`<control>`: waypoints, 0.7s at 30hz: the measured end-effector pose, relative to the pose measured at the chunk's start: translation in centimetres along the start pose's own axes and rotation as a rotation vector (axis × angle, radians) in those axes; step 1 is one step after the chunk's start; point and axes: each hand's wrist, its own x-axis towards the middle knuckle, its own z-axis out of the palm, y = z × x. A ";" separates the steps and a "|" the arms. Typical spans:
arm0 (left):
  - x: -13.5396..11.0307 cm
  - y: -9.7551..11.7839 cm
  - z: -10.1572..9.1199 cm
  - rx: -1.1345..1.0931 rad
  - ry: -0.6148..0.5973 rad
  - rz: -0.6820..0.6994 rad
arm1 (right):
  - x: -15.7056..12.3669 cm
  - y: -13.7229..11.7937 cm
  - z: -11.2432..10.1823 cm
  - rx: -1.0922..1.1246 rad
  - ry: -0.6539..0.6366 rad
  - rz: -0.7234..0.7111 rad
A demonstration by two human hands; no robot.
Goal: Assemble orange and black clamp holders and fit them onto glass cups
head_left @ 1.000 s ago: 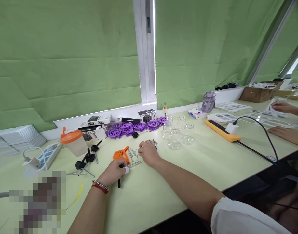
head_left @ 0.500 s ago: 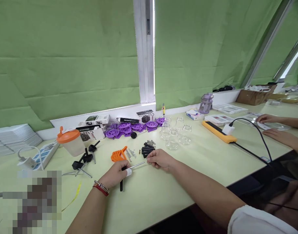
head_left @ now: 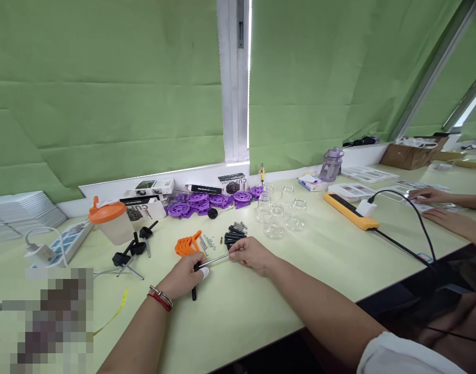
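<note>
My left hand [head_left: 185, 276], with a white wrap on the thumb, is closed on a black part [head_left: 194, 295] that carries a thin metal rod [head_left: 217, 259]. The rod points right, and its tip meets the pinched fingers of my right hand [head_left: 250, 254]. Whatever small thing those fingers hold is hidden. Just beyond my hands lie orange handles [head_left: 187, 245], small metal pins [head_left: 209, 242], tiny brass pieces [head_left: 221, 240], black tubes [head_left: 233, 238] and springs [head_left: 241, 226]. Similar black parts with metal rods [head_left: 137, 245] lie to the left.
Purple plastic parts [head_left: 199, 202] and boxes [head_left: 154, 187] line the back. Glass jars [head_left: 275, 228] stand right of centre. An orange-lidded cup [head_left: 112, 223] and power strip [head_left: 78, 240] are at left. An orange power strip [head_left: 349, 212] and another person's hands [head_left: 443, 215] are at right.
My right hand has closed in on the rod, so its fingers now meet the tip, which was a little apart from them before. The view has shifted slightly.
</note>
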 end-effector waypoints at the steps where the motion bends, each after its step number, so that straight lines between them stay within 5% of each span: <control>1: 0.0 0.0 0.0 -0.001 -0.002 -0.003 | 0.0 0.0 0.1 -0.004 0.004 -0.001; 21: 0.0 -0.1 0.0 -0.017 -0.012 -0.006 | 0.1 0.5 0.4 -0.160 0.077 -0.106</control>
